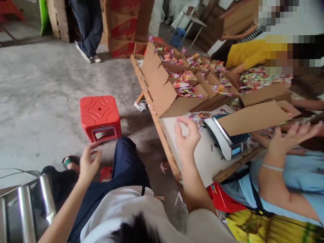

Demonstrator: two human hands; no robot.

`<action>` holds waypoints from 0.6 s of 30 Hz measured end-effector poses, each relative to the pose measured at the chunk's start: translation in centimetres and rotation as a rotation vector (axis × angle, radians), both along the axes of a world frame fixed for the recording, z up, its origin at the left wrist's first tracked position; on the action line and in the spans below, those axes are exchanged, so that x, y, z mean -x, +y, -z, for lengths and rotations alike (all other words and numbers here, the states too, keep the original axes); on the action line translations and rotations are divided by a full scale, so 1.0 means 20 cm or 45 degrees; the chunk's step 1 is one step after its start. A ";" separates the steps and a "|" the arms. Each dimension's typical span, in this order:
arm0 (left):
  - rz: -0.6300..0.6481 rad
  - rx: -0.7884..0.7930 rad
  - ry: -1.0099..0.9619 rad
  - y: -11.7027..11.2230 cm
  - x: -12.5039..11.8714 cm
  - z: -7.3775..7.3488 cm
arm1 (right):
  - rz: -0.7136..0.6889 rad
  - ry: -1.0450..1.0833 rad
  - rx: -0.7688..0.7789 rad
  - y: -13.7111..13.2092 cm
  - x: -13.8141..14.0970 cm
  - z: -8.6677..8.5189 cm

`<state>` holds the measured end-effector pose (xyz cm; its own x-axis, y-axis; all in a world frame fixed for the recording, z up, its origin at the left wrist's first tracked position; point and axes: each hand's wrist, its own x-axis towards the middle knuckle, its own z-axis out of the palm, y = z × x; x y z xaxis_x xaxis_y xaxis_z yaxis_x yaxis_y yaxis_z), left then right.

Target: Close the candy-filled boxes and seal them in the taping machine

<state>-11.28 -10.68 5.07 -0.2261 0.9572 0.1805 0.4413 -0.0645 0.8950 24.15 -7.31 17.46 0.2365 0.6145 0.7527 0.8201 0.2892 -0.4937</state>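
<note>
My left hand [89, 162] is held over my lap in front of the red plastic stool [100, 114], with its fingers loosely bent and apart and nothing in it. At the table's near edge, my right hand [188, 136] hovers above the white tabletop [202, 152]. Its thumb and forefinger curve into a ring with the tips together, and I see nothing between them. Just beyond it stands an open cardboard box [187, 104] with colourful wrapped packets [186, 84]. To its right, a digital scale [227, 141] bears an open-topped carton [253, 116].
More packet-filled boxes [212, 81] and a heap of packets [263, 77] cover the far table. A co-worker in light blue [286, 175] sits at right, a hand raised; another in yellow [248, 52] reaches in. Metal bars [26, 209] are at lower left. Someone stands by stacked cartons [124, 28].
</note>
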 end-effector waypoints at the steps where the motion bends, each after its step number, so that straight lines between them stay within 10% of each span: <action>1: 0.141 0.006 0.010 0.11 -0.13 0.00 | 0.101 -0.034 0.007 0.10 -0.08 -0.02; 8: 0.460 0.003 -0.053 0.88 -0.92 -0.16 | 0.278 -0.231 0.526 0.76 -0.32 -0.03; 13: 0.551 0.438 -0.540 1.16 -1.43 -0.24 | 0.116 -0.049 0.367 0.44 -0.86 0.05; 18: 0.738 1.248 -0.875 1.03 -1.88 -0.07 | -0.026 0.206 0.283 -0.01 -1.19 0.04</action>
<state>26.24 9.87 6.41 0.4890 0.6133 -0.6203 0.0114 0.7066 0.7076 47.95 -7.56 16.57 0.3286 0.7661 0.5525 0.7207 0.1747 -0.6709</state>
